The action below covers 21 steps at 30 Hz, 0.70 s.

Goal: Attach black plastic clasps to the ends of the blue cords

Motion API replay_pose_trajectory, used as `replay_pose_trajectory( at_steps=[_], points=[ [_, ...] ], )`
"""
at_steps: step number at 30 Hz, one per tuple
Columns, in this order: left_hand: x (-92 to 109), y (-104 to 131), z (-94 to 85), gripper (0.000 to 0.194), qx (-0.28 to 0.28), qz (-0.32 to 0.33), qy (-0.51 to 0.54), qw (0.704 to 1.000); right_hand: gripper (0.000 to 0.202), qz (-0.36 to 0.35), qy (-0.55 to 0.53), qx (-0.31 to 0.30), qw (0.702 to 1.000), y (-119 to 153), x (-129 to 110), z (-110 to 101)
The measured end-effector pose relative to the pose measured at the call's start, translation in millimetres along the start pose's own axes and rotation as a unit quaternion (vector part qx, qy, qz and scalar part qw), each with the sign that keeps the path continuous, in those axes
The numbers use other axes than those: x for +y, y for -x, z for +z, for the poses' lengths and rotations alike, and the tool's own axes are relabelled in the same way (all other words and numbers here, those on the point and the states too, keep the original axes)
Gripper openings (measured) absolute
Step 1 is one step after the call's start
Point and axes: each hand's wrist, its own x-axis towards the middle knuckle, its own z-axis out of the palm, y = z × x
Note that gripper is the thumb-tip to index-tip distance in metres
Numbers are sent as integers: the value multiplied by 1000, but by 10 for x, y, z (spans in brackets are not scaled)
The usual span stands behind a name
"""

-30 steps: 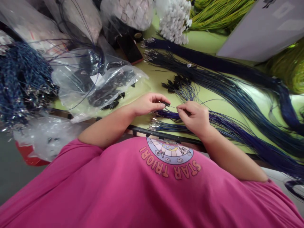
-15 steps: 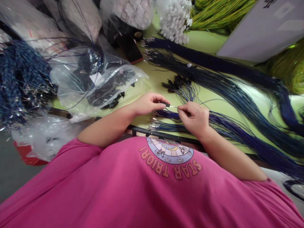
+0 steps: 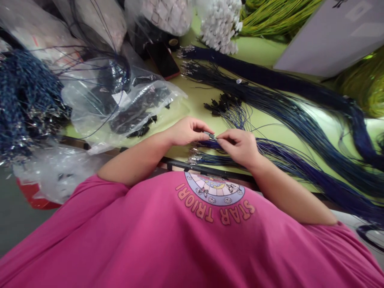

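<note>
From where I stood, the left hand [image 3: 189, 132] pinched a small black connector [image 3: 211, 135] above the green tabletop [image 3: 196, 105]. The right hand [image 3: 240, 146] gripped a thin wire end [image 3: 216, 139] right at it — whether inside, I couldn't tell. Purple wires [image 3: 279, 151] lay beneath; more black connectors [image 3: 222, 105] sat beyond.

Black connector [image 3: 211, 135], partly hidden

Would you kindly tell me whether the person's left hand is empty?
No, the left hand pinches a small dark connector.
</note>
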Motion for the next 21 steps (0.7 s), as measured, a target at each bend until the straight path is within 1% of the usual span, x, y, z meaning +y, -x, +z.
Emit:
replay_pose_trajectory(
  at_steps=[2,3,4,6,8,10,12,16,18,21],
  points=[
    [25,17,-82,29,-16,11,-43,999,22,46,-42,-16,998,-55,76,-69],
    [37,26,-125,27,-24,14,-67,997,23,64,-44,-17,997,-78,117,-91],
    [49,35,-165,26,-30,15,-89,995,22,72,-24,-24,997,-96,154,-102],
    [65,49,-224,25,-39,16,-122,992,23,53,56,-64,995,-116,206,-87],
    [74,57,-249,24,-46,15,-144,988,24,6,148,-127,981,-119,221,-42],
    [78,58,-247,23,-53,13,-157,986,26,-25,199,-169,965,-121,209,4],
    [79,57,-236,23,-59,8,-164,985,26,-22,210,-179,961,-125,191,30],
    [79,59,-224,24,-64,2,-166,984,22,-4,196,-164,967,-131,169,36],
    [85,63,-226,25,-68,2,-169,983,20,-10,190,-159,969,-124,160,38],
    [108,71,-223,27,-85,-6,-189,978,18,-23,185,-177,966,-110,154,56]
  ],
)
